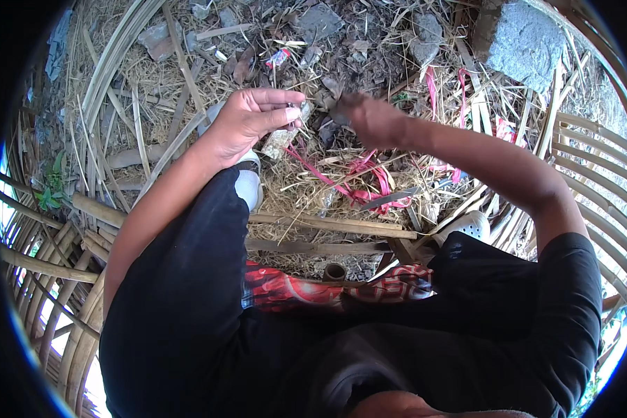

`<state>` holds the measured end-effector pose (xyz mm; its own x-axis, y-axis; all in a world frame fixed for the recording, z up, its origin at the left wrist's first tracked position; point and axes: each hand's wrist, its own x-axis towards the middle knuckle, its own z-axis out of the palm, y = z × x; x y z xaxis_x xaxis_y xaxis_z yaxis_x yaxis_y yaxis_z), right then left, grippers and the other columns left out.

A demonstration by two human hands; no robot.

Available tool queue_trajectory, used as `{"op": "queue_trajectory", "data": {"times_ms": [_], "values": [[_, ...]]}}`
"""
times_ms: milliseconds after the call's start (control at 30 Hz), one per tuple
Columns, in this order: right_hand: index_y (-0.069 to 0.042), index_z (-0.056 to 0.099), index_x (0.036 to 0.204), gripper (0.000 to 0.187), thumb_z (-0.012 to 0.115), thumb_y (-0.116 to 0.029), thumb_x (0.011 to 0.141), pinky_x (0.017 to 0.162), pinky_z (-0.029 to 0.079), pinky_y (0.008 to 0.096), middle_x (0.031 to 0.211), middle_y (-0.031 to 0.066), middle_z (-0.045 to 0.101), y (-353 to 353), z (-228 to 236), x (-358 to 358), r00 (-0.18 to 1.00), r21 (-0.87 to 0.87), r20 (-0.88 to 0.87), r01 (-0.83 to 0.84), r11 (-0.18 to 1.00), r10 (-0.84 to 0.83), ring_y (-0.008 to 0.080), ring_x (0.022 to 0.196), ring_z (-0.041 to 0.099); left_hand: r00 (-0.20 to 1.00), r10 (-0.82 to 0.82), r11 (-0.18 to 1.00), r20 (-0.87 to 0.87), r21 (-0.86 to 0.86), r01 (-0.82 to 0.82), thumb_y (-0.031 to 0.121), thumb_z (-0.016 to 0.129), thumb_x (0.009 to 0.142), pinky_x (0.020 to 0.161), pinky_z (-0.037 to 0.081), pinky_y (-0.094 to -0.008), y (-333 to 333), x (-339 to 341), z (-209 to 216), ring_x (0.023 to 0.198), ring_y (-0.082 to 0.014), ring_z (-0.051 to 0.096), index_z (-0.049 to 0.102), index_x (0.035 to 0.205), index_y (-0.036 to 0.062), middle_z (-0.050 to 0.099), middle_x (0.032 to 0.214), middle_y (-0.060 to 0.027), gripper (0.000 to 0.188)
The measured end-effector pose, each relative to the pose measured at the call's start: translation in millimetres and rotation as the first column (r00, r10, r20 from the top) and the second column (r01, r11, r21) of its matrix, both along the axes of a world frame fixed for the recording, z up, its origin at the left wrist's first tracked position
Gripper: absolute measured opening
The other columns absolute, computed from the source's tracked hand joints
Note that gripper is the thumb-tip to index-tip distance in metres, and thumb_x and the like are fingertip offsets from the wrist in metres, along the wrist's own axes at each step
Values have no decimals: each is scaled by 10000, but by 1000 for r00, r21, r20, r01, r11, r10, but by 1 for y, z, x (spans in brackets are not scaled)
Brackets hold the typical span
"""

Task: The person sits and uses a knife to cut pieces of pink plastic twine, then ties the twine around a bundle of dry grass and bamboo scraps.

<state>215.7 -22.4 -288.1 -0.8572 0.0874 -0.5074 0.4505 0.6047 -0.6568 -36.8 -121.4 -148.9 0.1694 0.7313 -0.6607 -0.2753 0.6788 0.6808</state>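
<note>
My left hand (261, 120) is raised over the littered ground, thumb and fingers pinched together. A small dark piece shows at the fingertips, too small to name. Just below sits a pale, rough block (280, 141), partly hidden by the hand. To its right, my right hand (373, 120) is blurred by motion and looks closed in a fist. A greyish smear at its left side seems to be something in the grip, but its kind is not clear. The two hands are a short gap apart.
Pink plastic ribbon (376, 182) lies tangled on straw beside a flat dark strip (390, 199). Bamboo poles (327, 223) cross in front of my legs. A concrete block (522, 45) stands far right. Slatted bamboo (599, 181) curves at right, more bamboo strips (49, 272) at left.
</note>
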Motion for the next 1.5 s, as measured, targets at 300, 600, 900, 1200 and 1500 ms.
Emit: {"op": "queue_trajectory", "data": {"times_ms": [300, 600, 900, 1200, 1500], "values": [[-86, 535, 1334, 456, 460, -57, 885, 1136, 352, 477, 1248, 253, 574, -33, 42, 4, 951, 133, -308, 16, 991, 26, 367, 1266, 502, 1000, 27, 1000, 15, 16, -27, 76, 718, 894, 871, 556, -275, -3, -3, 1, 916, -137, 691, 642, 1214, -19, 710, 1051, -84, 342], [3, 599, 1022, 279, 657, -193, 833, 848, 451, 373, 978, 123, 584, 2, 39, 23, 945, 580, -305, 283, 764, -119, 255, 954, 544, 999, 38, 999, 26, 13, -38, 74, 721, 891, 860, 552, -278, -8, -8, 2, 907, -139, 692, 642, 1215, -18, 711, 1044, -82, 346], [-67, 661, 892, 317, 636, -383, 906, 675, 468, 339, 852, 37, 575, -39, 67, 136, 798, 525, -334, -285, 802, 502, 186, 826, 537, 997, 63, 998, 37, 29, -64, 57, 708, 898, 872, 552, -276, -14, -12, 0, 930, -136, 694, 645, 1211, -24, 708, 1091, -92, 329], [-30, 659, 1030, 248, 716, -97, 798, 707, 500, 350, 854, 75, 606, -15, 46, 103, 768, 465, -581, 41, 885, 269, 218, 776, 554, 998, 58, 998, 21, 22, -59, 45, 708, 896, 878, 554, -277, -10, -7, 2, 927, -135, 693, 647, 1203, -30, 706, 1100, -94, 322], [-83, 567, 1319, 419, 566, -137, 904, 947, 464, 376, 1255, 121, 503, 37, 22, 25, 950, 654, -23, -222, 723, 313, 235, 1193, 451, 998, 57, 998, 32, 15, -58, 41, 707, 896, 867, 557, -269, -11, -7, -1, 930, -133, 693, 650, 1197, -28, 706, 1100, -95, 315]]}}
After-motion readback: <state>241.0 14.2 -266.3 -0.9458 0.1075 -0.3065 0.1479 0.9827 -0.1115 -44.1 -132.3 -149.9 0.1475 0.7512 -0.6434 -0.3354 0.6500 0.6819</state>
